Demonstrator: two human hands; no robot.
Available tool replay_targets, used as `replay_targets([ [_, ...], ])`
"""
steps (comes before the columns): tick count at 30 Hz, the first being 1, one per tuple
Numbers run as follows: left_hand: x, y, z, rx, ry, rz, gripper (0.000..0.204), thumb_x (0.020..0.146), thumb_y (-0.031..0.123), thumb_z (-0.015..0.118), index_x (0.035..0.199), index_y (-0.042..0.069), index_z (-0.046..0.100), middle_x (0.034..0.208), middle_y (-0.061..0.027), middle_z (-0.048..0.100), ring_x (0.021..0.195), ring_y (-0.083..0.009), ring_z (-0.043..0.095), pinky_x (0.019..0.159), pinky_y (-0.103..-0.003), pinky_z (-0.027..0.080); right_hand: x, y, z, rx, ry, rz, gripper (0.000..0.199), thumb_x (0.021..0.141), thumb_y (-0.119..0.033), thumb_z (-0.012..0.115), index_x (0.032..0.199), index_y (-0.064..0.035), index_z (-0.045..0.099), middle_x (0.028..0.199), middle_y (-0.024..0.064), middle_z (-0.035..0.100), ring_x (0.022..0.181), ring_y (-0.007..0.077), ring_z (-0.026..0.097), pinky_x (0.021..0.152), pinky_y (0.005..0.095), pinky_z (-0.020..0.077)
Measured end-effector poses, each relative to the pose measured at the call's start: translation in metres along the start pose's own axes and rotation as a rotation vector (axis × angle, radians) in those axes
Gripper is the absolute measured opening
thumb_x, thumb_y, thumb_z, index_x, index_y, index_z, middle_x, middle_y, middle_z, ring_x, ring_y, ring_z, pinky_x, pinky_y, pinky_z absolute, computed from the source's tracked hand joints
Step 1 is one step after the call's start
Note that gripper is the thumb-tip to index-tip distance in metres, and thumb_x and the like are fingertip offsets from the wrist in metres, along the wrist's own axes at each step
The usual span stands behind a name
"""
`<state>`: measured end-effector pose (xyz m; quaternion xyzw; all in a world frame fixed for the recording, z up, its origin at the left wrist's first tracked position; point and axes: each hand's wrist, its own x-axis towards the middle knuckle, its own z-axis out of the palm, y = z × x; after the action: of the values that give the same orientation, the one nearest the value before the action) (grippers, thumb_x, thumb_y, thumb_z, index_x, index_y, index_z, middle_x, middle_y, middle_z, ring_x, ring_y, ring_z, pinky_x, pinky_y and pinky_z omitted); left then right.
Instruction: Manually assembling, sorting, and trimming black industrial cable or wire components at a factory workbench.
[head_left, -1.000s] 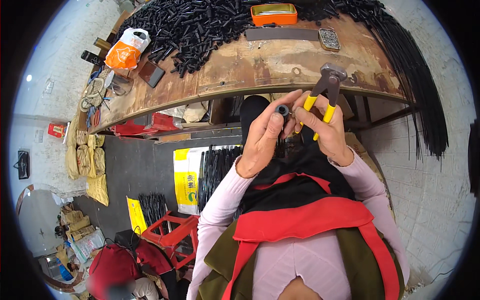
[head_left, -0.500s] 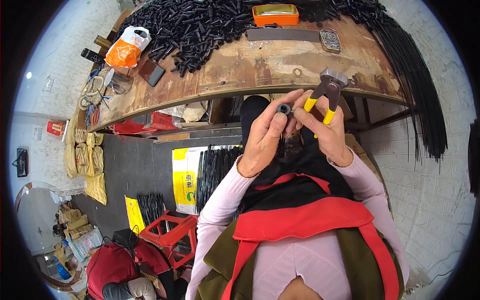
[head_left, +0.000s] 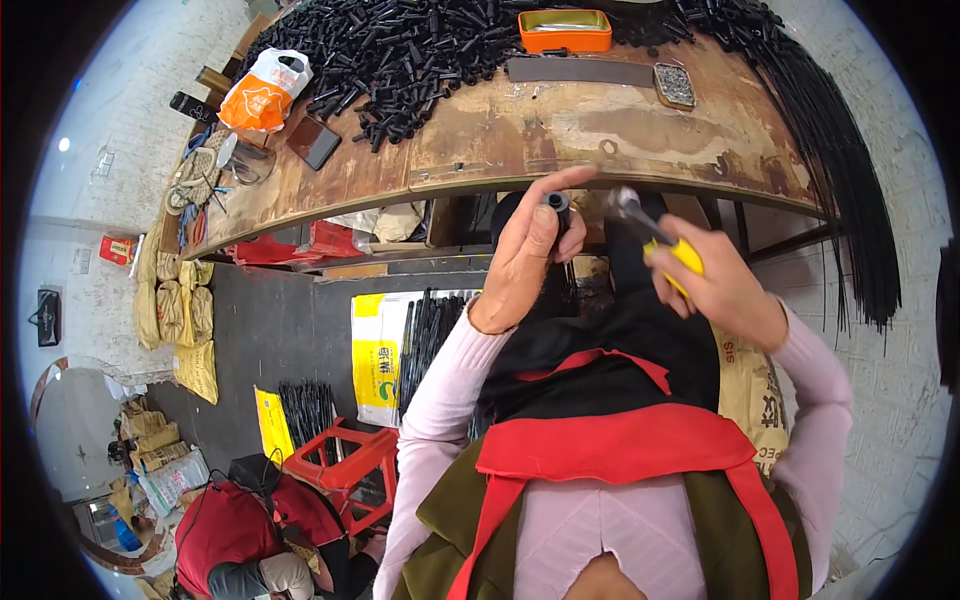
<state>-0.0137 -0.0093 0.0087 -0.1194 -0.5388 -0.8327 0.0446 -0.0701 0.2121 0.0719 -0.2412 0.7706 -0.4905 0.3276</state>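
My left hand is closed around a short black tube, its round open end facing up. The index finger stretches out past the tube, toward the table's front edge. Thin black strands hang below this hand. To the right, my right hand grips a pair of end-cutting pincers by the yellow handles. Their metal head points up and left toward the tube, with a gap between them, and is slightly blurred. Both hands are above my lap, just short of the wooden table.
A big heap of black tubular parts covers the table's back left. An orange tin, a grey strip and a tray of small metal pieces lie behind. Long black strands hang over the right end. A red stool stands lower left, near a bent-over person.
My right hand has drawn away to the right and turned, so the pincers' head now points left instead of up. My left index finger has stretched out; the tube stays in that hand.
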Motion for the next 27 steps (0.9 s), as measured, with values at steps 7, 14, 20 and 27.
replay_targets([
  [7, 0.0, -0.001, 0.012, 0.221, -0.109, -0.097, 0.05, 0.103, 0.05, 0.038, 0.111, 0.001, 0.046, 0.074, 0.0018, 0.039, 0.067, -0.0078, 0.031, 0.061, -0.023, 0.027, -0.014, -0.013, -0.005, -0.072, -0.128, 0.082, 0.03, 0.1, -0.018, 0.051, 0.123, 0.0014, 0.05, 0.067, 0.0063, 0.061, 0.05, 0.01, 0.053, 0.048, 0.0253, 0.0411],
  [14, 0.003, 0.002, 0.018, 0.226, -0.209, -0.113, 0.043, 0.105, 0.045, 0.037, 0.107, 0.003, 0.047, 0.077, 0.001, 0.04, 0.071, -0.0082, 0.033, 0.063, -0.022, 0.029, -0.02, -0.012, -0.03, -0.153, -0.255, -0.024, 0.034, 0.102, -0.021, 0.048, 0.128, 0.0002, 0.049, 0.078, 0.0061, 0.064, 0.061, 0.0097, 0.058, 0.057, 0.023, 0.0463],
  [20, -0.003, 0.0, 0.016, 0.197, -0.18, -0.094, 0.046, 0.104, 0.047, 0.038, 0.107, 0.002, 0.048, 0.079, 0.001, 0.042, 0.071, -0.008, 0.033, 0.064, -0.023, 0.03, -0.012, -0.024, -0.032, -0.027, -0.414, 0.207, 0.027, 0.102, -0.027, 0.048, 0.096, -0.0006, 0.052, 0.066, 0.0039, 0.056, 0.052, 0.0108, 0.055, 0.05, 0.0255, 0.0452],
  [27, -0.002, 0.004, 0.011, 0.178, -0.177, -0.096, 0.044, 0.105, 0.043, 0.039, 0.112, 0.0, 0.049, 0.077, 0.0015, 0.041, 0.071, -0.008, 0.034, 0.065, -0.023, 0.03, -0.02, -0.019, -0.025, -0.025, -0.315, 0.093, 0.021, 0.102, -0.021, 0.048, 0.102, -0.0004, 0.054, 0.064, 0.0034, 0.055, 0.053, 0.01, 0.053, 0.052, 0.0248, 0.0433],
])
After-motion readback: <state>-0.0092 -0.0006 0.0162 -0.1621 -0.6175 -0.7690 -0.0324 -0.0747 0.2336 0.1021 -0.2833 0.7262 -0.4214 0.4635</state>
